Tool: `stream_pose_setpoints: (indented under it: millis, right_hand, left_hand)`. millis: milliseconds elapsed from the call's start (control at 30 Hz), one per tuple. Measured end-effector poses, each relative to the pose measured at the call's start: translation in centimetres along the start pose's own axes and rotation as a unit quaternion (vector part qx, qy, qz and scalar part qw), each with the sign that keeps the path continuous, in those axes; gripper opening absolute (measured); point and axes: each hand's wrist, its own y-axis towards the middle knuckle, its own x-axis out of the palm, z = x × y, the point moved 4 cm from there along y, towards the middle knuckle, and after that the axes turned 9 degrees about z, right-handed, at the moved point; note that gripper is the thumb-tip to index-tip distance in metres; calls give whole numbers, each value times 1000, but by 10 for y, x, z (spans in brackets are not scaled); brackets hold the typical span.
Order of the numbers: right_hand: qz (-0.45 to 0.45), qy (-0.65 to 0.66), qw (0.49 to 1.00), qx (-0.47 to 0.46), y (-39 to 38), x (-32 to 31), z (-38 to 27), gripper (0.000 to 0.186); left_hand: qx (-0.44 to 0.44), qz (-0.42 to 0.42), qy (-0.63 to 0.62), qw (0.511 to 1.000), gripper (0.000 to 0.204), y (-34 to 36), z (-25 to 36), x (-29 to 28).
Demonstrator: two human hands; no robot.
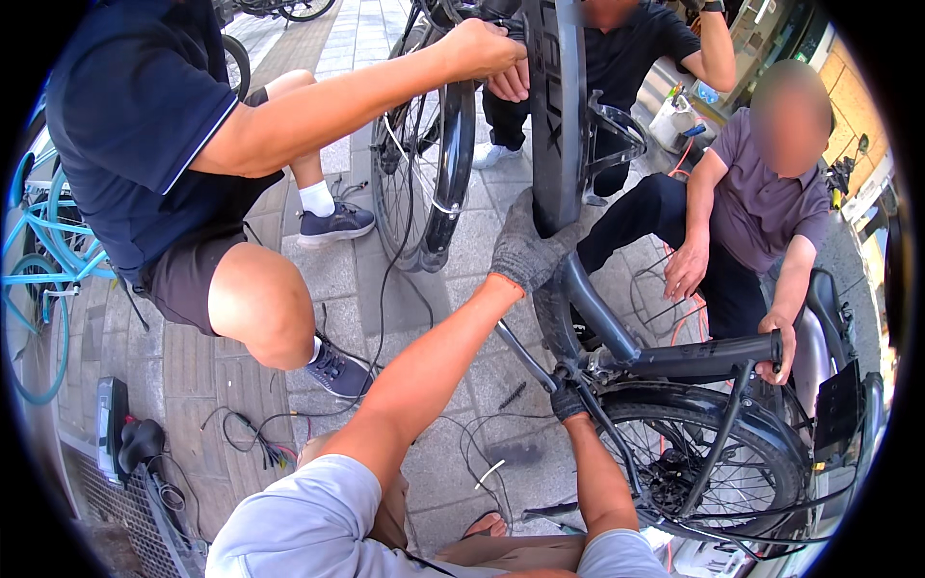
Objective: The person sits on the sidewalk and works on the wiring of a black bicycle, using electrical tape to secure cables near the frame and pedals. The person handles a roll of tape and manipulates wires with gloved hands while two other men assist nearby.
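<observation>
A black electric bicycle stands tilted in front of me, its thick down tube (pixel 557 106) rising toward the top of the view. My left hand (pixel 525 243), in a grey knit glove, is wrapped round the lower end of that tube. Lower down, my gloved right hand (pixel 570 400) is closed beside the crank area, close to a dark metal bar (pixel 525 354); what its fingers grip is partly hidden. The rear wheel (pixel 708 453) lies to the right of my right forearm, and the front wheel (pixel 424 154) is beyond my left hand.
A person in a navy shirt (pixel 135 125) reaches to the handlebar area. A seated person (pixel 771 202) touches the frame's rear end at right, and another stands behind. Loose cables (pixel 260 433) cross the paving. A black saddle (pixel 142 443) and turquoise bicycle (pixel 67 231) are at left.
</observation>
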Motion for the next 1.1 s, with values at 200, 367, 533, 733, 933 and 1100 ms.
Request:
stream_pose_setpoints:
  millis: [200,367,533,733,933,1100]
  right_hand:
    - [-40,95,992,72,5,-10,-5,57]
    - [-117,47,991,40,2,-5,-4,51]
    - [-57,79,994,49,1,-8,1,54]
    - [-117,128,980,95,0,-13,1,62]
    - [-115,101,984,89,-1,-19,-1,59]
    - [-66,111,989,68,4,-20,-12,50]
  left_hand:
    - [-1,13,-38,999,79,0,0,-3]
    - [-20,2,-37,999,79,-7,15,-1]
    - [-25,7,-44,999,81,-4,5,3]
    - [-21,-13,-20,1000,81,-3,1,2]
    - [-23,-37,-60,997,76,-4,5,2]
    - [56,44,-20,997,66,6,7,-22]
